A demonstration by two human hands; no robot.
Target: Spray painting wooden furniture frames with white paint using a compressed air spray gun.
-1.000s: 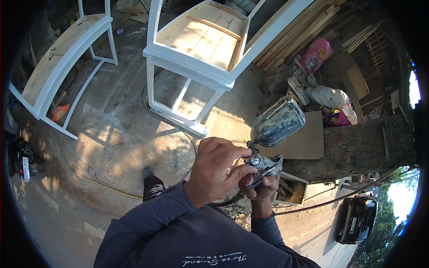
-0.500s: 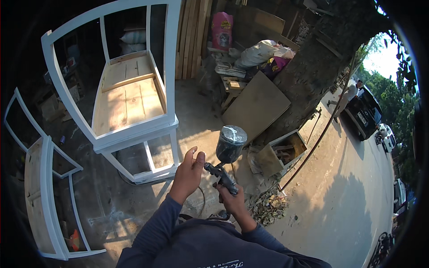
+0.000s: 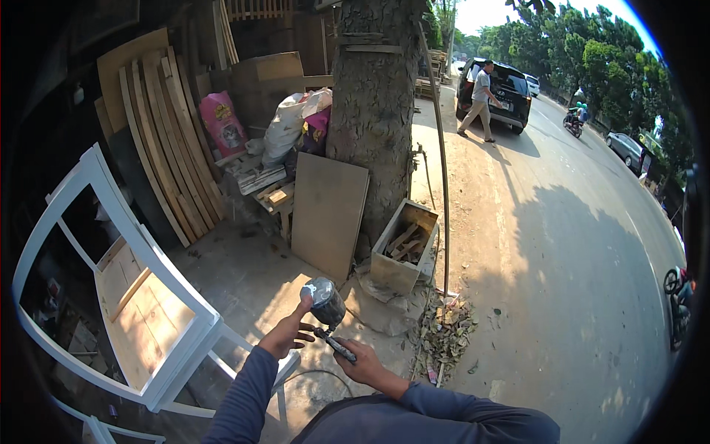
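My right hand (image 3: 364,364) grips the handle of a spray gun (image 3: 336,345), its fingers wrapped round it. A dark, paint-smeared cup (image 3: 326,305) with a pale lid sits on top of the gun, tilted a little. My left hand (image 3: 285,334) is beside the cup and the gun's front end, thumb raised and fingers apart, holding nothing. Whether its thumb touches the cup I cannot tell. To the left stands a white-painted wooden frame (image 3: 183,364) with a bare wood panel (image 3: 151,314) inside. A thin hose (image 3: 325,371) curves over the ground below the gun.
A brown board (image 3: 327,214) leans by a tree trunk (image 3: 373,118). Nearby are a box (image 3: 392,272) of wood scraps, dry leaves (image 3: 447,325) and a thin pole (image 3: 445,192). Planks (image 3: 159,140) lean behind. On the roadside a person (image 3: 481,100) walks by a black car (image 3: 510,96).
My view has swung right toward the road, so the white frame now sits further left and lower. My left hand has come closer to the cup; my right hand still grips the spray gun.
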